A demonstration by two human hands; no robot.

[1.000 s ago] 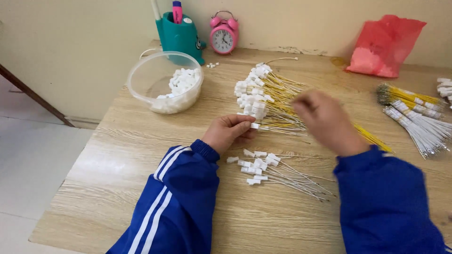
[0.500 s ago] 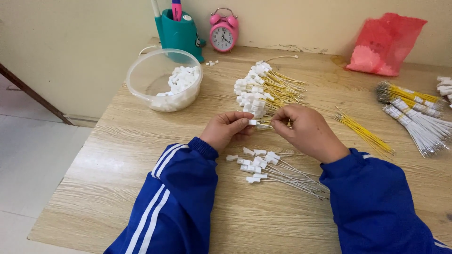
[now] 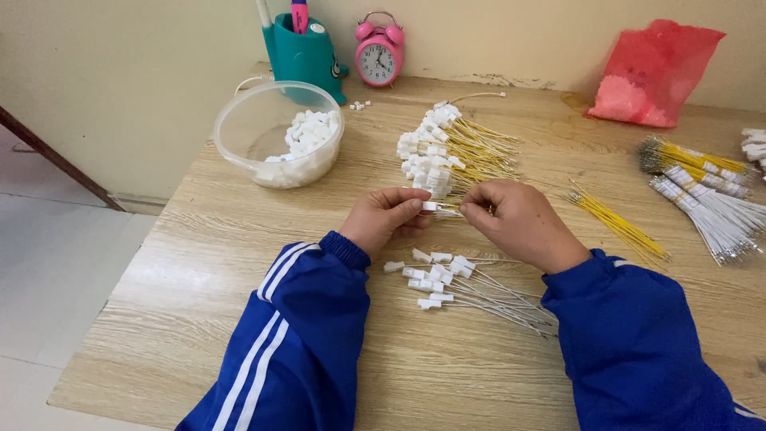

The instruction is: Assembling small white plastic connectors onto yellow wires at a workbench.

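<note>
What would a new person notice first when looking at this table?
In the middle, the left hand and right hand meet over a small white connector, pinched between the fingertips. Just behind them lies a big pile of yellow wires with white connectors, and below the hands a smaller pile of grey wires with white connectors. At the back, a clear bowl of white connectors stands on the left, a pink alarm clock by the wall.

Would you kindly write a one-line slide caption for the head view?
Left hand and right hand pinch a small white plastic connector on a wire, above a wooden table.
</note>
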